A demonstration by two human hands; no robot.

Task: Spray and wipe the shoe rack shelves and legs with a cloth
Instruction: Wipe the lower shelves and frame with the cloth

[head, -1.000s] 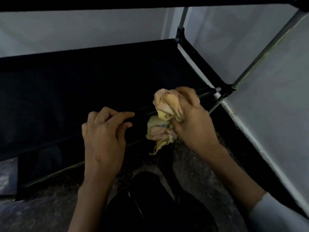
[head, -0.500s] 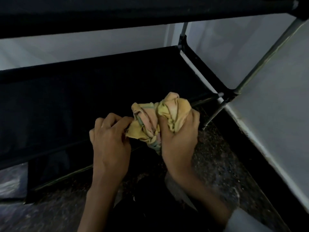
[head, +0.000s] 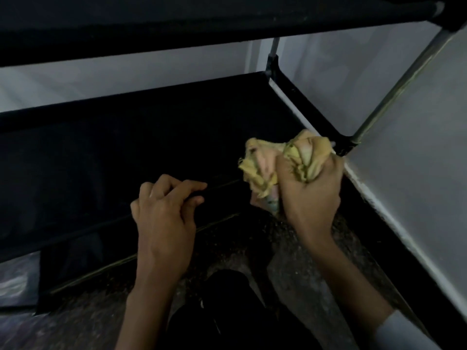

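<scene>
A black fabric shoe rack shelf (head: 126,152) fills the middle of the view, with a second shelf (head: 202,18) above it. My right hand (head: 309,188) grips a crumpled yellow cloth (head: 273,160) and holds it against the shelf's front rail near the right corner joint (head: 347,145). My left hand (head: 164,213) has its fingers curled over the front rail (head: 219,184), thumb under it. A grey metal leg (head: 394,87) rises from the corner joint.
A white wall (head: 417,173) with a black skirting runs along the right, close to the rack's side. The floor (head: 298,261) below is dark and speckled. My dark-clothed knee (head: 227,299) is at the bottom centre. A lower rail (head: 141,258) runs beneath the shelf.
My right hand has slid the cloth along the front rail: left toward my left hand, then back right toward the corner. My left hand stayed on the rail.
</scene>
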